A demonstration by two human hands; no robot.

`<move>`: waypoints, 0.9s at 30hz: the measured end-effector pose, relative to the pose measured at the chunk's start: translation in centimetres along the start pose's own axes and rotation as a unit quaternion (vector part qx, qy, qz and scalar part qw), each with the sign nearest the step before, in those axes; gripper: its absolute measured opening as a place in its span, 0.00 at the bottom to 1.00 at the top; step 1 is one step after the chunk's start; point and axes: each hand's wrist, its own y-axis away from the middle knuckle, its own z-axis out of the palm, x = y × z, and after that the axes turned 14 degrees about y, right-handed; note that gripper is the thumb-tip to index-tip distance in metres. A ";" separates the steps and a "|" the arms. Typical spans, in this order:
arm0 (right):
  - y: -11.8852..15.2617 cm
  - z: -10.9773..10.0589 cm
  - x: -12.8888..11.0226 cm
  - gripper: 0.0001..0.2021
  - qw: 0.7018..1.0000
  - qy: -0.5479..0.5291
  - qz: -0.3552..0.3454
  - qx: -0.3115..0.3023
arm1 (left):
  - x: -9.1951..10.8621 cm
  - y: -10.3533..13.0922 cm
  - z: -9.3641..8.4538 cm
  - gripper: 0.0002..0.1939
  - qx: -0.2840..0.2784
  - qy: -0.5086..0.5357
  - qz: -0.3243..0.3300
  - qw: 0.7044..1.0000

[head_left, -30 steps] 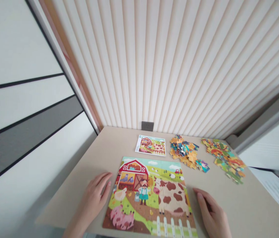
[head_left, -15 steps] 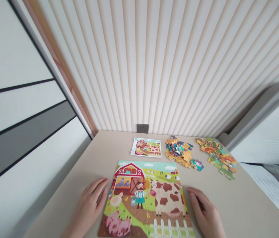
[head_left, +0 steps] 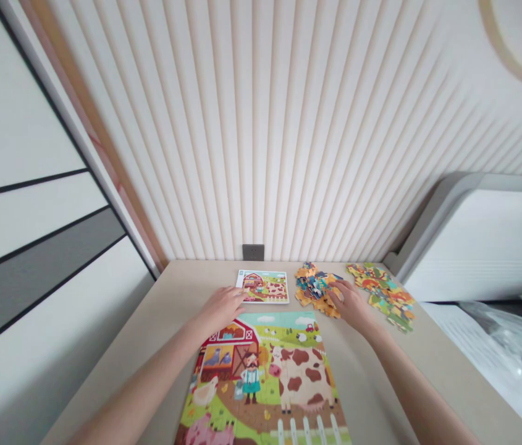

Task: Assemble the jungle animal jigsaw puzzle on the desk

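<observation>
A farm puzzle (head_left: 265,383), its pieces joined flat, lies on the table in front of me. Beyond it is a small picture card (head_left: 265,287) with the same farm scene. My left hand (head_left: 224,306) reaches over the puzzle's top left corner, its fingertips at the card's lower left edge; whether they grip it is too small to tell. My right hand (head_left: 348,301) is at the right side of a pile of loose blue and orange pieces (head_left: 315,287), fingers apart and touching the pile, with nothing visibly held.
Another group of green and orange pieces (head_left: 388,296) lies at the table's back right. A ribbed wall panel with a dark socket (head_left: 253,252) stands behind the table (head_left: 149,352). Clear plastic (head_left: 501,337) and a padded headboard are at the right.
Both hands have moved forward from beside the puzzle, the left to the card and the right to the near pile. The camera view has shifted slightly.
</observation>
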 end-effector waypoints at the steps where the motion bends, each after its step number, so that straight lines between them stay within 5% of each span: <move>1: -0.6 0.4 0.2 0.26 1.000 0.001 0.002 -0.004 | -0.4 -0.4 0.6 0.14 -0.004 0.000 0.002 1.000; 6: -1.3 1.9 1.2 0.31 0.999 0.005 0.013 -0.032 | -1.8 -0.8 2.4 0.13 -0.006 -0.004 0.015 1.000; 11: -1.1 2.8 1.8 0.35 0.998 0.013 0.023 -0.065 | -1.4 -0.4 1.4 0.19 0.015 -0.013 0.025 0.999; 16: -1.3 3.6 1.6 0.37 0.995 0.026 0.015 -0.090 | 1.6 2.9 -0.7 0.23 0.042 -0.031 0.052 0.997; 18: -1.6 3.8 1.3 0.37 0.995 0.026 0.006 -0.097 | 3.3 5.2 -1.0 0.24 0.047 -0.065 0.111 0.991; 23: -2.9 4.0 1.1 0.37 0.992 0.021 -0.025 -0.119 | 6.9 9.9 0.0 0.20 0.020 -0.096 0.218 0.971; 27: -4.8 4.2 1.4 0.39 0.990 0.019 -0.038 -0.138 | 8.2 11.2 0.1 0.16 0.021 -0.050 0.223 0.973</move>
